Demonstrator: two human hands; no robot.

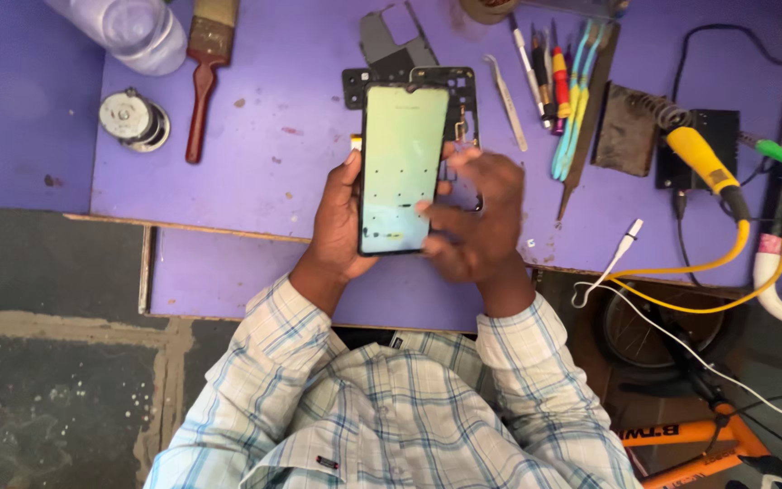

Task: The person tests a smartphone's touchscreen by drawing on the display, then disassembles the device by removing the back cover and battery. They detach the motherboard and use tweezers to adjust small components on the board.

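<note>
Left hand cradled the phone from below, fingers wrapped round its left edge. Right hand lay alongside, fingers loosely curled, thumb on the screen.

Looks like a phone repair workshop: purple bench, soldering iron on its stand, tweezers, a row of screwdrivers, a brush, a bare phone frame.

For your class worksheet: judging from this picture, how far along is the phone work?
Done: a black inner frame lies detached on the purple bench. In hand: the left hand holds the lit phone; the right hand touches its screen. Left: frame unfitted, tweezers unused.
</note>
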